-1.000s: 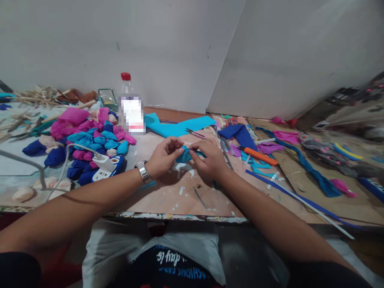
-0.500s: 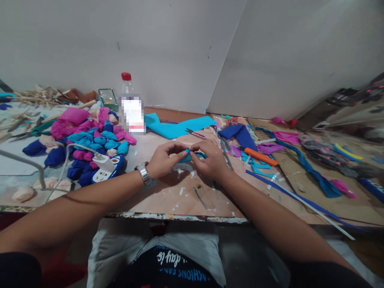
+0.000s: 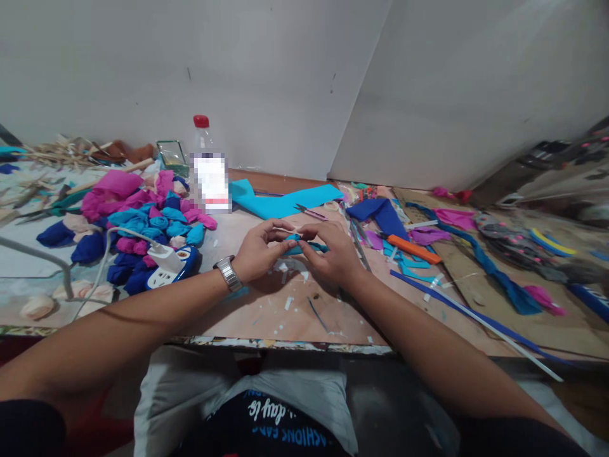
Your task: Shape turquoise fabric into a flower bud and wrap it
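Note:
A narrow blue crepe paper strip point(image 3: 294, 238), bunched at its upper end, is pinched between my two hands above the middle of the table. My left hand point(image 3: 266, 249), with a metal watch point(image 3: 229, 274) on its wrist, grips it from the left with thumb and forefinger. From the right, my right hand point(image 3: 330, 252) closes on the same strip, whose tail runs under the fingers and is partly hidden. Just beyond the hands lie a wide light-blue crepe paper strip point(image 3: 276, 205) and small pointed scissors point(image 3: 311, 212).
Crumpled pink and blue paper flowers point(image 3: 157, 219) pile up at left beside a white power strip point(image 3: 166, 273) with a cable. A red-capped bottle point(image 3: 202, 130) stands behind. At right lie an orange cutter point(image 3: 413, 249), paper scraps and cardboard point(image 3: 471, 273). The table's front edge point(image 3: 285, 344) is near me.
Both hands keep their hold on the blue strip, and their fingers have shifted slightly; the fingers are raised a little more and the bunched end shows more clearly.

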Demonstrator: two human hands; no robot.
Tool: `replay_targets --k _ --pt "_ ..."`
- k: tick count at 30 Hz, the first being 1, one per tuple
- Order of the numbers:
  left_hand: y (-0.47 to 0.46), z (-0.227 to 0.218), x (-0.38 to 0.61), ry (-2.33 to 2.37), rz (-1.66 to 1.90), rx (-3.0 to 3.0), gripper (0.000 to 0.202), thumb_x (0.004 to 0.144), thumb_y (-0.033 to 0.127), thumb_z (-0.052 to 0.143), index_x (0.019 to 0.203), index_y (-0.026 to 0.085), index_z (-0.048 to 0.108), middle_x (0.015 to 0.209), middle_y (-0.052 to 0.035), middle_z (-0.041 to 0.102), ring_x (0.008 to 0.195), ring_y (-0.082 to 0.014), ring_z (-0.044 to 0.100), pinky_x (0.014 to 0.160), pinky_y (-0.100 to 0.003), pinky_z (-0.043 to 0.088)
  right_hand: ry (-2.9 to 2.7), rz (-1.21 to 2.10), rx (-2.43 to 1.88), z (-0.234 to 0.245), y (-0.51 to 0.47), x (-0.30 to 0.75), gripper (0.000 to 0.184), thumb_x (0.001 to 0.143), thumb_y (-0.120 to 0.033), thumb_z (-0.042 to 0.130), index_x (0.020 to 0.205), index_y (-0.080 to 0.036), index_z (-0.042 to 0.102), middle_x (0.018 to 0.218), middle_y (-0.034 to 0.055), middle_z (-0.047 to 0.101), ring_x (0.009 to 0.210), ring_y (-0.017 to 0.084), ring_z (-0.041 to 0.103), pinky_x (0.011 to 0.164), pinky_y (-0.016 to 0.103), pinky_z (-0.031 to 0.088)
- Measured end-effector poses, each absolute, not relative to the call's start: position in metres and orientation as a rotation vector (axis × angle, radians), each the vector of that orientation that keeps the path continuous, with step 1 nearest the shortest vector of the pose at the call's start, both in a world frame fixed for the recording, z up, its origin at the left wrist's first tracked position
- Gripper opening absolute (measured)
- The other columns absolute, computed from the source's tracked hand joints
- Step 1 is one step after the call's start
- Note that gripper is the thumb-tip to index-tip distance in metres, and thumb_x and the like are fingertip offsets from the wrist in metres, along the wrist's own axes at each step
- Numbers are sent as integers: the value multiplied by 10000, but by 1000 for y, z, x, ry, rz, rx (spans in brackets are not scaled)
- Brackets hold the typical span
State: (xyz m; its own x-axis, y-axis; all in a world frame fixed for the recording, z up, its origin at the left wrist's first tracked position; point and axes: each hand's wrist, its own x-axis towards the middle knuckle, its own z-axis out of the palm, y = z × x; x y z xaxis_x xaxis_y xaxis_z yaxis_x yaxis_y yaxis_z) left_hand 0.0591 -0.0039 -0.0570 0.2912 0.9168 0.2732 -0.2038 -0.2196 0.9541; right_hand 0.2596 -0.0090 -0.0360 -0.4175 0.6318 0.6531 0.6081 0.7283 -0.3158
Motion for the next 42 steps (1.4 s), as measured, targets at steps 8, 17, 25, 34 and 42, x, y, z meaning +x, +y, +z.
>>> replay_targets --k 8,17,25,34,42 --pt "-3 -61 58 665 1178 1415 405 871 469 745 1139 206 593 1003 -69 767 902 -192 731 723 -287 562 -2192 6 -905 -34 -7 261 163 975 -310 626 1113 -249 687 1030 61 767 957 242 697 949 447 469" --pt "-2 -60 57 860 1229 1545 304 874 446 719 991 169 679 1033 -78 718 872 -180 685 735 -299 565 -2175 -30 -896 -36 -5 262 114 980 -325 625 1018 -232 679 964 57 753 915 242 681 931 445 457" --pt "-5 -58 57 861 1236 1620 323 876 468 717 997 169 725 1020 -90 741 892 -191 679 777 -322 563 -2174 -30 -898 -35 -4 263 117 976 -339 636 965 -228 670 933 54 747 907 241 663 892 429 453" --pt "-6 -57 59 786 1171 1450 405 844 542 730 978 171 638 943 -50 695 817 -155 662 720 -281 540 -2156 -58 -851 -31 -6 261 110 924 -326 715 936 -220 690 896 51 754 927 255 640 899 438 476" --pt "-2 -59 58 776 1172 1440 395 838 522 741 983 166 648 959 -57 690 858 -166 650 750 -303 536 -2169 -46 -846 -28 -8 262 58 940 -274 662 955 -220 677 925 52 753 929 246 662 928 454 473"
